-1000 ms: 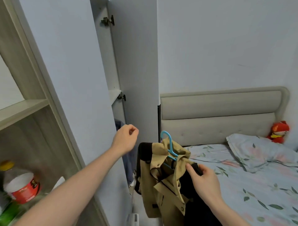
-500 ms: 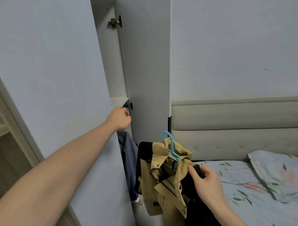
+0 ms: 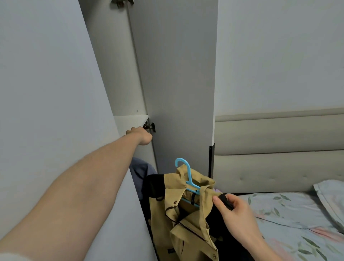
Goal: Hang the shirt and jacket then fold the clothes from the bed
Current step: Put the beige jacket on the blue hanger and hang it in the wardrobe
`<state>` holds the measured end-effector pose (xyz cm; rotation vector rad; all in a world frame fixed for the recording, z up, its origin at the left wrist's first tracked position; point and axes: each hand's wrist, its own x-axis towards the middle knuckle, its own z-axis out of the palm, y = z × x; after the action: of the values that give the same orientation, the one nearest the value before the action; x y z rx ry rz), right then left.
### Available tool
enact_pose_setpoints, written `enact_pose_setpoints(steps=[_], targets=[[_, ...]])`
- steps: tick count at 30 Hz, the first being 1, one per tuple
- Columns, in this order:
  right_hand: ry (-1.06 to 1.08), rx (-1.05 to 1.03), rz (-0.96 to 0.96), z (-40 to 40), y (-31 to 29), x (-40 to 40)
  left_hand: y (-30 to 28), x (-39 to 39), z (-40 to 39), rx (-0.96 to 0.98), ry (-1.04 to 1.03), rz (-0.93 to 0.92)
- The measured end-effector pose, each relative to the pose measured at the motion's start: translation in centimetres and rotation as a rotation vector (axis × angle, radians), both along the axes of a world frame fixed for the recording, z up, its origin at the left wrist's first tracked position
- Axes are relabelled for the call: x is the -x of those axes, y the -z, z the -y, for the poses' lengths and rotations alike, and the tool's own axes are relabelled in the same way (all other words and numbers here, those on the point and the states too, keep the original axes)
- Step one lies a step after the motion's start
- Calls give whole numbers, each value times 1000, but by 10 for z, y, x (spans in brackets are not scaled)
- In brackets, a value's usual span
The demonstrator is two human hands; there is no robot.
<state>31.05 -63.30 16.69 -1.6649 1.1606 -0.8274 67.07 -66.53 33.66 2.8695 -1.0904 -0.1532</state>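
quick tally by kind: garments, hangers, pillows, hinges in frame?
Garments: 2, tan jacket and blue shirt in the wardrobe
Hangers: 1, blue hanger
Pillows: 1, floral pillow
Door hinges: 2, upper hinge, lower hinge
Total: 6

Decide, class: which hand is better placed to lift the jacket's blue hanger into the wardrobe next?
Right, probably. The right hand already grips the tan jacket at its shoulder, beside the blue hanger. The left hand reaches into the wardrobe opening, fingers hidden.

Grey wardrobe door open, metal hinge beside the left grip, padded headboard and floral pillow right of the right grip
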Motion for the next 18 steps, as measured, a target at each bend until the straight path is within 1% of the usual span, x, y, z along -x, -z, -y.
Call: enact_pose_setpoints(steps=[3,6,10,13,18], targets=[[-15,-1,-15,18,10,-26,4,-14,21,-53,15,-4],[-45,-25,-22,34,12,-49,-3,-26,38,-59,16,22],[-107,-26,-39,57,13,-80,-12,-33,53,-135,26,15],[-136,-33,-42,74,19,-106,-9,-46,66,-130,13,3],[-231,-82,-29,104,31,-144,-1,-68,95,-63,-50,17]])
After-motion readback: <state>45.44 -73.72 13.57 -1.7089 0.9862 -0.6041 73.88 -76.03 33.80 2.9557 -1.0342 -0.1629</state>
